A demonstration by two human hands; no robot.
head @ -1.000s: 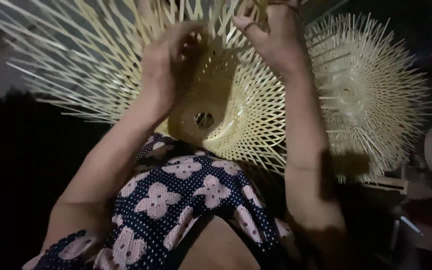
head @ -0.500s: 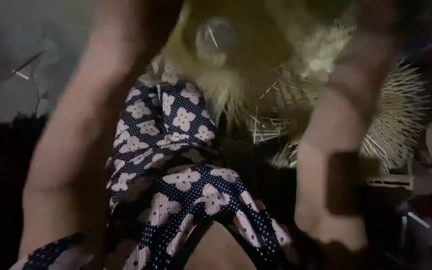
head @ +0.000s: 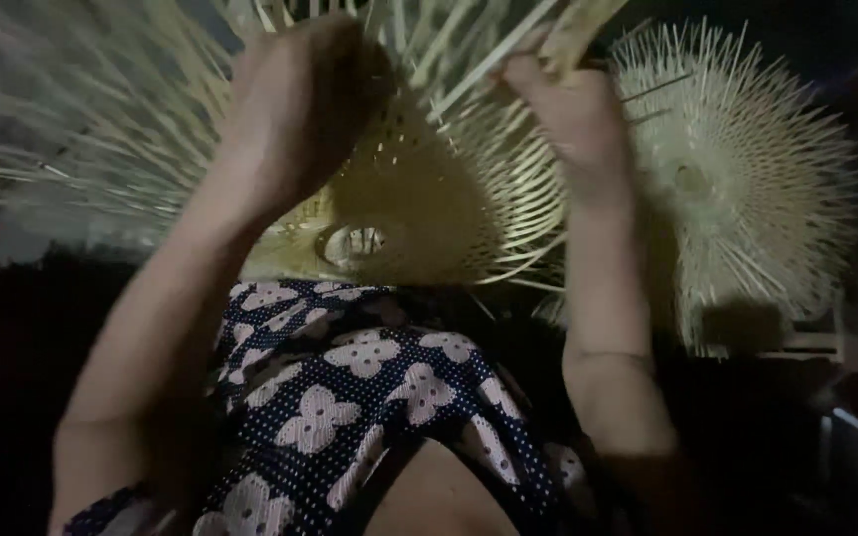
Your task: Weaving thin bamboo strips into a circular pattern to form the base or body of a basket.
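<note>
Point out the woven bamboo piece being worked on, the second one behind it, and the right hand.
Woven bamboo piece point(head: 429, 213), head view, on its tight woven centre.
Second bamboo piece point(head: 737, 189), head view, near its hub.
Right hand point(head: 573, 119), head view, back of the hand.

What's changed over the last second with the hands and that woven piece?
Half a second ago the view had dipped toward the lap, with the woven piece at the top edge. Now it fills the upper frame again, much as a second ago. The left hand presses on its weave; the right hand grips strips at its upper edge. The second woven piece at right and the patterned cloth lie as before.
</note>
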